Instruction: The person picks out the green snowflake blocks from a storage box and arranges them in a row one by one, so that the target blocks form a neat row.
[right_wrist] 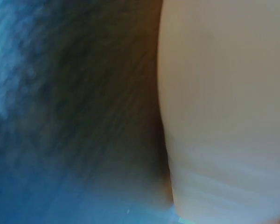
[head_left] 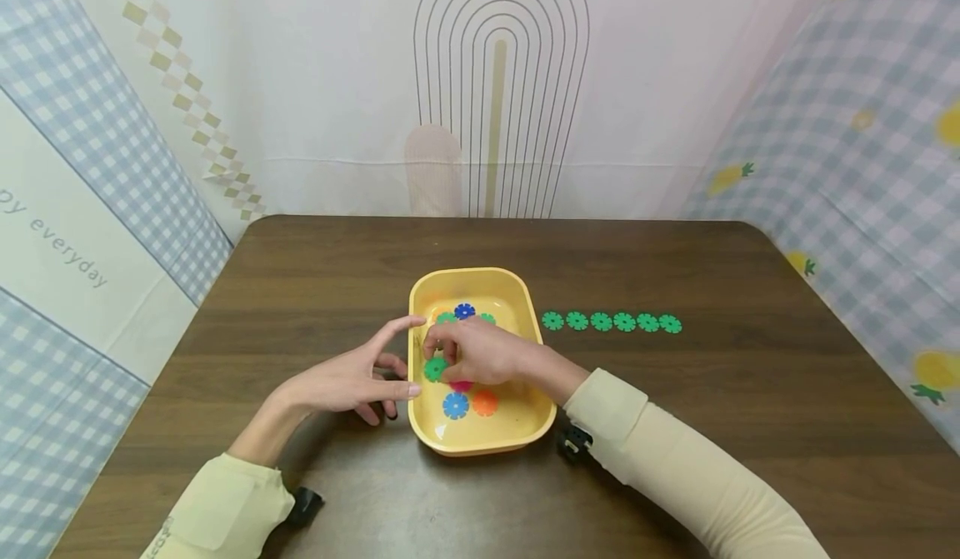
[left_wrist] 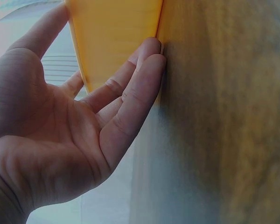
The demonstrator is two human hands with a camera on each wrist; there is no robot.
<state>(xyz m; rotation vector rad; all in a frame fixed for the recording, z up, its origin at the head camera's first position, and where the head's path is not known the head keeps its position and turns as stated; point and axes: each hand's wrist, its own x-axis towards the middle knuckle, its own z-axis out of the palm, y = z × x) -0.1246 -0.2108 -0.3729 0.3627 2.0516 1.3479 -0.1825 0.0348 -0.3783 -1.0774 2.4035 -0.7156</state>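
A yellow plastic tray (head_left: 480, 444) stands on the table, holding several notched plastic discs. My left hand (head_left: 352, 377) is at its left side, fingertips touching the rim and outer wall; the left wrist view shows loosely bent fingers against the yellow wall (left_wrist: 114, 42). Reaching into the tray, my right hand (head_left: 483, 351) pinches a green disc (head_left: 435, 369) between thumb and fingers. A blue disc (head_left: 455, 406), an orange disc (head_left: 485, 402) and a dark blue disc (head_left: 465, 311) lie around it. A pink disc is partly covered by the hand.
Right of the tray, a straight row of several green discs (head_left: 602, 321) lies on the brown wooden table (head_left: 750, 392). Printed cloth (head_left: 337, 84) hangs behind the table. A pale sleeve fills much of the right wrist view, which is blurred.
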